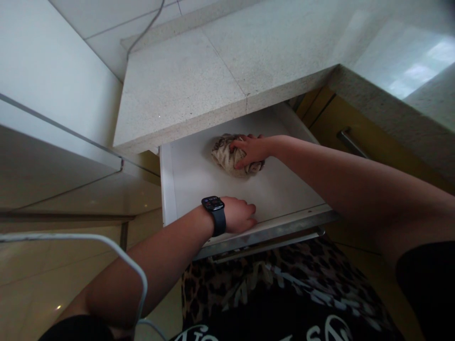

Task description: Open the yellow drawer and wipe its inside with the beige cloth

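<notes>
My right hand (253,148) presses down on a crumpled beige-and-brown cloth (227,158), its fingers bent around the bunched fabric. The cloth lies on the white floor of a pulled-out drawer (192,182), a little under the countertop's edge. Near the drawer's front edge is my left hand (240,214), with a dark watch (213,204) on its wrist. Its fingers are loosely bent with a gap between them, and no object shows in them. The side of this hand appears to rest by the front rim; some of its fingers are hidden.
A pale stone countertop (185,90) overhangs the back of the drawer. White cabinet panels (53,61) stand at left. A bar handle (273,246) runs along the drawer front, close to my body. A white cable (106,240) crosses the lower left; another cabinet handle (351,142) is at right.
</notes>
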Motion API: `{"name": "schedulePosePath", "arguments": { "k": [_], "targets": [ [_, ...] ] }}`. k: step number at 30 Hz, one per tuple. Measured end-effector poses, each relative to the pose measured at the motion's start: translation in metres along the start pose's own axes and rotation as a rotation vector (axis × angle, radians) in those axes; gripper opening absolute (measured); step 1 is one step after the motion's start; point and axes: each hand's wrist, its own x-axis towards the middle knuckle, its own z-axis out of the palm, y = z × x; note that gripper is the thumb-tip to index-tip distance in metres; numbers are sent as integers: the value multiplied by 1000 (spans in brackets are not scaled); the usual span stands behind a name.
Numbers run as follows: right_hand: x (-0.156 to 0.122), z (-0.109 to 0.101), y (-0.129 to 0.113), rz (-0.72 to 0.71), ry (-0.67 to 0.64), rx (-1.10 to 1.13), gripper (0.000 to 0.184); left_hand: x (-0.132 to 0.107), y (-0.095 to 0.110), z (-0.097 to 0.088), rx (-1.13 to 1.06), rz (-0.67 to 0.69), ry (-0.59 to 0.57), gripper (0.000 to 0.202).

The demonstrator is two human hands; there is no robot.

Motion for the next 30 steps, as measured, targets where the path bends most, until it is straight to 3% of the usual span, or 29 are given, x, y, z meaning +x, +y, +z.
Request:
{"name": "schedulePosePath", "arguments": {
  "k": [13, 30],
  "targets": [
    [7, 6, 4, -27, 60, 14, 94, -6, 3, -4, 1, -29, 18, 58],
    [2, 8, -2, -61, 135, 53, 83, -13, 9, -6, 29, -48, 46, 55]
  ]
}}
